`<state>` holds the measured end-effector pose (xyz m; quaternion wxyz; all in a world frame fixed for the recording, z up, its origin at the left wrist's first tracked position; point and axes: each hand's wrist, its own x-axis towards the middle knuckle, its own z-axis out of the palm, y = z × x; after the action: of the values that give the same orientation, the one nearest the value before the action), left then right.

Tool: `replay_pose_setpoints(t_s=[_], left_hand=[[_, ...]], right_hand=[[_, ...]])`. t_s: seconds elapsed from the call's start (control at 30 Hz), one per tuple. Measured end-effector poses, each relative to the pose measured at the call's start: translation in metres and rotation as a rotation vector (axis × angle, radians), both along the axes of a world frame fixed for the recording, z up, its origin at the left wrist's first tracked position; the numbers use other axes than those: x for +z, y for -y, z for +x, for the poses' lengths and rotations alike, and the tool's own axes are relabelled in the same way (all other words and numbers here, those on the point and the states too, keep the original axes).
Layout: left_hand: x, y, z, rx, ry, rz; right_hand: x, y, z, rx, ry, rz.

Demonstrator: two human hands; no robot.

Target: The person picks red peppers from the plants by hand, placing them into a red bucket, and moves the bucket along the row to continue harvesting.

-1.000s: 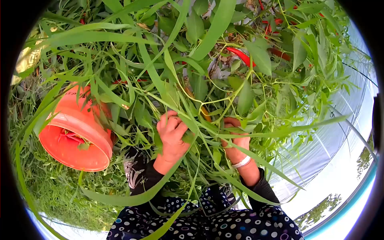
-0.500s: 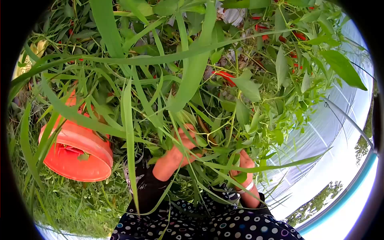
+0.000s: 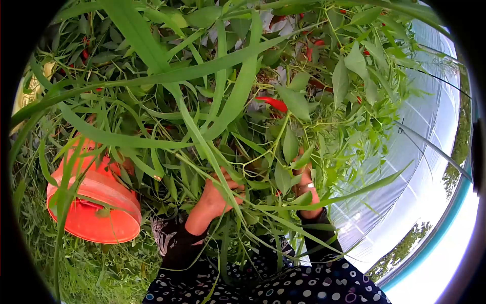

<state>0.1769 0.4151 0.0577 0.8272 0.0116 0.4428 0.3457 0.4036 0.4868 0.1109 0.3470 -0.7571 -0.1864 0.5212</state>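
Observation:
Among the pepper plants, my left hand (image 3: 216, 196) has its fingers curled in the foliage. Grass blades cross it, and what it grips, if anything, is hidden. My right hand (image 3: 304, 178) reaches into the leaves to the right of it, a pale band at the wrist. Leaves cover most of its fingers. Ahead of both hands a red chili pepper (image 3: 273, 104) hangs by a broad leaf. To the left, an orange-red bucket (image 3: 104, 223) leans over with its mouth towards me; a few red peppers (image 3: 91, 203) show inside.
Long grass blades (image 3: 217, 68) arch across the view close to the camera. More red peppers (image 3: 315, 48) hang farther back. Clear plastic sheeting (image 3: 377, 167) and a thin metal rod (image 3: 435, 147) run along the right side. Grass (image 3: 96, 273) covers the ground at lower left.
My right hand has moved forward, deeper into the leaves. The left hand has shifted slightly left and down in view. The bucket looks slightly lower as the view shifts.

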Motion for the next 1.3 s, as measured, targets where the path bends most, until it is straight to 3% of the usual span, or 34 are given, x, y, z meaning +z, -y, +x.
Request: replay_pose_setpoints(t_s=[0.07, 0.13, 0.2, 0.23, 0.3, 0.33, 0.4, 0.43, 0.47, 0.53, 0.6, 0.67, 0.73, 0.8, 0.83, 1.0, 1.07, 1.13, 1.2, 1.3], left_hand=[[0.015, -0.018, -0.019, -0.312, -0.546, 0.763], [0.016, -0.017, -0.019, -0.359, -0.511, 0.723], [0.020, -0.018, -0.021, -0.392, -0.487, 0.706], [0.016, -0.012, -0.021, -0.286, -0.482, 0.735], [0.015, -0.009, -0.025, -0.315, -0.486, 0.733], [0.015, -0.009, -0.027, -0.330, -0.459, 0.754], [0.014, -0.006, -0.024, -0.313, -0.394, 0.701], [0.015, -0.004, -0.023, -0.336, -0.437, 0.695], [0.016, -0.003, -0.022, -0.357, -0.479, 0.690], [0.018, -0.003, -0.022, -0.327, -0.502, 0.680], [0.018, -0.005, -0.023, -0.378, -0.521, 0.700], [0.020, -0.008, -0.025, -0.430, -0.511, 0.700], [0.023, -0.010, -0.025, -0.401, -0.489, 0.664], [0.020, -0.004, -0.023, -0.409, -0.514, 0.705], [0.018, -0.002, -0.021, -0.400, -0.534, 0.720], [0.019, -0.005, -0.020, -0.335, -0.594, 0.750], [0.000, 0.010, -0.011, -0.261, -0.335, 0.537], [0.006, 0.004, -0.016, -0.263, -0.447, 0.619], [0.009, 0.002, -0.014, -0.263, -0.565, 0.702], [0.011, 0.001, -0.019, -0.281, -0.523, 0.652]], right_hand=[[0.004, -0.047, -0.017, -0.245, -0.021, -0.135], [-0.029, -0.065, 0.029, 0.148, 0.002, -0.033], [-0.008, -0.090, -0.008, 0.408, 0.211, 0.013], [-0.016, -0.087, -0.008, 0.409, 0.178, -0.002], [-0.024, -0.090, -0.003, 0.588, -0.038, 0.358], [-0.022, -0.091, 0.001, 0.585, -0.054, 0.356], [-0.007, -0.094, 0.005, 0.528, 0.005, 0.042], [0.003, -0.092, -0.016, 0.750, 0.338, 0.209], [0.003, -0.084, -0.019, 0.750, 0.332, 0.206], [0.005, -0.071, -0.022, 0.519, 0.208, 0.239], [0.008, -0.067, -0.016, 0.560, 0.165, 0.305], [0.005, -0.058, 0.004, 0.431, -0.105, 0.191], [-0.001, -0.036, 0.025, 0.377, -0.144, 0.254], [-0.001, -0.031, 0.058, 0.054, -0.436, -0.090], [0.007, -0.021, 0.049, 0.119, -0.284, -0.069], [0.045, 0.012, -0.007, 0.024, -0.228, 0.067], [0.048, 0.017, -0.017, -0.022, -0.206, 0.126], [0.026, -0.017, -0.012, 0.257, 0.005, -0.076], [0.027, -0.017, -0.038, 0.319, 0.000, -0.074], [-0.053, -0.052, -0.030, 0.565, -0.024, -0.169]])
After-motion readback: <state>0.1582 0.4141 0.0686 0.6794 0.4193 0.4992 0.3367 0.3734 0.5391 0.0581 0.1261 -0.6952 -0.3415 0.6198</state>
